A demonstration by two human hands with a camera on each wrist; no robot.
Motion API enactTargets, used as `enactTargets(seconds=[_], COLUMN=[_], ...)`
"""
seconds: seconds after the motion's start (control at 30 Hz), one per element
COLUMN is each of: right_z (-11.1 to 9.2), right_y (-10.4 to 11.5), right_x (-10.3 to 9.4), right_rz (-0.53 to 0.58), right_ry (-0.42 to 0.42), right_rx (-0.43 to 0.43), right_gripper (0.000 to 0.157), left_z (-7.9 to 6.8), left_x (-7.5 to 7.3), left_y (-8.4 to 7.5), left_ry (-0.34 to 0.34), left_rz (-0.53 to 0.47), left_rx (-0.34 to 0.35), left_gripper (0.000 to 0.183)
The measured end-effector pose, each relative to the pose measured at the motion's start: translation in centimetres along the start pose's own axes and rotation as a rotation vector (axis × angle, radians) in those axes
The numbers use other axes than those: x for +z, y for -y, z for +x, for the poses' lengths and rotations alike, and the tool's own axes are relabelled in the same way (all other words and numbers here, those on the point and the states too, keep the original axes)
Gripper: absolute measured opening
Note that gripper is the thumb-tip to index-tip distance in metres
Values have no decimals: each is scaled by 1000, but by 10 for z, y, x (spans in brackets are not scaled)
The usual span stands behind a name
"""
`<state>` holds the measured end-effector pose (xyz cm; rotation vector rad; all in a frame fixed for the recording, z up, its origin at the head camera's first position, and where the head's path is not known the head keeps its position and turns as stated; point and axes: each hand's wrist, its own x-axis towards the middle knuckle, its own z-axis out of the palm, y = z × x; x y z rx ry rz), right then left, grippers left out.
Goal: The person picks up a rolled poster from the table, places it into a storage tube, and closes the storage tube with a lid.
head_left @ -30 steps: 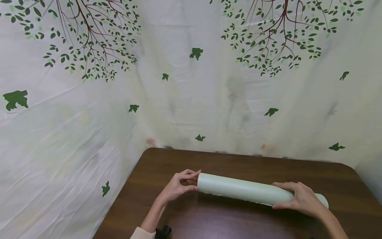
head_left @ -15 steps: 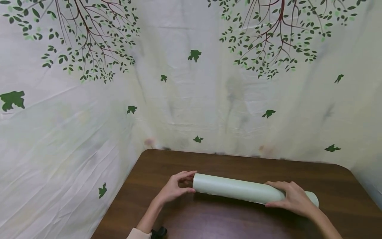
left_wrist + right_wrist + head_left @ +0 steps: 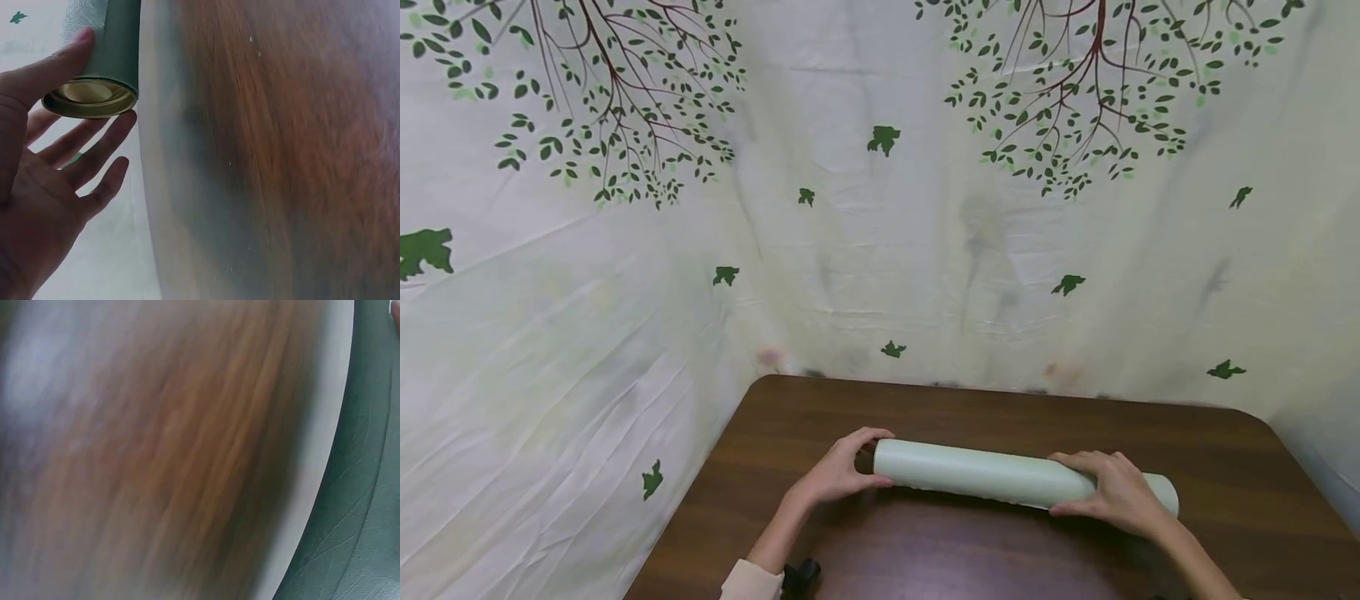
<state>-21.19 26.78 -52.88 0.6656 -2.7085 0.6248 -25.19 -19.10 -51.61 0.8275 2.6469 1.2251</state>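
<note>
A long pale green tube (image 3: 970,468) lies crosswise over the brown table, with a faintly leathery surface in the right wrist view. Its left end carries a gold-coloured metal cap (image 3: 94,94) with a raised rim. My left hand (image 3: 842,471) holds that end, thumb on the near side and forefinger on the far side; in the left wrist view the other fingers spread below the rim. Near the right end, my right hand (image 3: 1112,492) grips the tube from above, thumb in front and fingers behind. Whether the tube touches the table cannot be told.
The dark wooden table (image 3: 970,550) has rounded far corners. Behind it and at its left hangs a pale cloth (image 3: 850,250) printed with branches and green leaves. A black strap or device (image 3: 801,575) sits at the left wrist, beside a cream sleeve (image 3: 751,581).
The whole head view has shifted slightly left. The tube and my right hand have moved a little left over the table. My left forefinger and thumb now reach further over the tube's end.
</note>
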Motion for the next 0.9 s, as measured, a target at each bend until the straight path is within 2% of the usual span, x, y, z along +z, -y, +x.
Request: enactTargets(seconds=[0.13,0.27,0.7,0.9], right_z=[4,7,12,13], right_y=[2,4,5,3], right_x=[4,6,8,7], right_rz=[12,13,-63,-115], right_ry=[26,41,65,45], right_rx=[13,30,3,-39], right_gripper=[79,79,83,89], left_z=[0,1,-4,-7], left_x=[-2,-1,3,2], left_y=[1,4,10,11], left_ry=[14,20,-3,-10], left_rz=[66,110,116,121], left_rx=[-23,-16,-5,11], left_gripper=[62,61,65,75])
